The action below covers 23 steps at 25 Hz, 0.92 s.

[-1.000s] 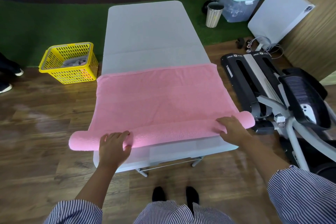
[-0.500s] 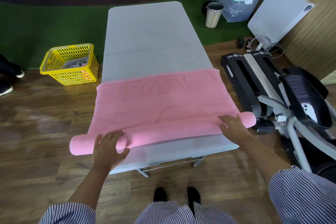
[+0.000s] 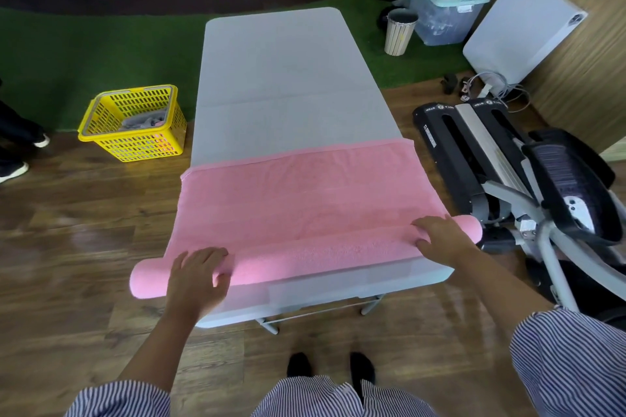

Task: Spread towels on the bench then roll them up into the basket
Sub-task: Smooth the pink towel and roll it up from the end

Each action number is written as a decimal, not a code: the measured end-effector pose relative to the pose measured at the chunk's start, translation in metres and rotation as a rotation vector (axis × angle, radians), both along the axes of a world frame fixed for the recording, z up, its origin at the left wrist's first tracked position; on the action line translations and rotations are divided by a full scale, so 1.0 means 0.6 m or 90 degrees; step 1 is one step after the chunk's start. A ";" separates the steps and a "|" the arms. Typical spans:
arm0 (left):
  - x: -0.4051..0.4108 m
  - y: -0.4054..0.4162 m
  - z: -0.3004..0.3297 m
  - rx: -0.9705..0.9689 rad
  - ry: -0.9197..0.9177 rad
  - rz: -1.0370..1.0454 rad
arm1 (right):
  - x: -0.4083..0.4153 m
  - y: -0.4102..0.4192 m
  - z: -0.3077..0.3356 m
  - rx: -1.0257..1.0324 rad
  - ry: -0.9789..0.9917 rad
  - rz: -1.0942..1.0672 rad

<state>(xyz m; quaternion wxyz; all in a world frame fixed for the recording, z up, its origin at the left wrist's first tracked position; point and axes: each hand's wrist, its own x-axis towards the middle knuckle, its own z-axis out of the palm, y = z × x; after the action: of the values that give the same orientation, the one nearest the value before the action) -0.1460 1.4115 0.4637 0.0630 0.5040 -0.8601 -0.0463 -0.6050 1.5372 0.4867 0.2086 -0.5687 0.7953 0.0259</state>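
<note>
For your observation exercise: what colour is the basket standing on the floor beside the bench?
Yellow. The basket shows best in the head view, at left.

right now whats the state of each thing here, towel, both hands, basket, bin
pink towel: partly rolled, near end a roll, far part flat on the bench
left hand: fingers over the roll's left part, pressing
right hand: fingers over the roll's right part, pressing
yellow basket: upright on the floor, grey cloth inside
waste bin: upright, open top
</note>
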 end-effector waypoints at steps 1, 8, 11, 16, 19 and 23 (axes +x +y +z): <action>0.000 -0.002 0.000 -0.003 0.011 0.011 | -0.001 0.000 -0.003 -0.044 0.010 -0.003; -0.019 0.007 -0.015 0.052 -0.007 0.049 | 0.013 0.002 0.000 0.031 0.062 0.028; -0.025 0.013 0.001 0.052 -0.029 0.044 | 0.008 0.001 0.001 0.036 0.065 0.013; -0.008 0.011 0.009 0.060 -0.074 0.005 | -0.010 -0.007 0.016 0.081 0.016 0.044; -0.008 0.011 0.007 0.017 -0.009 0.003 | -0.010 -0.009 0.008 -0.078 -0.020 0.019; -0.013 0.026 0.007 0.025 0.000 0.022 | -0.004 0.011 -0.008 -0.083 -0.034 0.029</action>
<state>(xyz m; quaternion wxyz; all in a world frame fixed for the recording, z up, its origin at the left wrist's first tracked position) -0.1535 1.4270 0.4677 0.0535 0.5203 -0.8500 -0.0622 -0.6074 1.5436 0.4817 0.1913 -0.5997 0.7762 -0.0364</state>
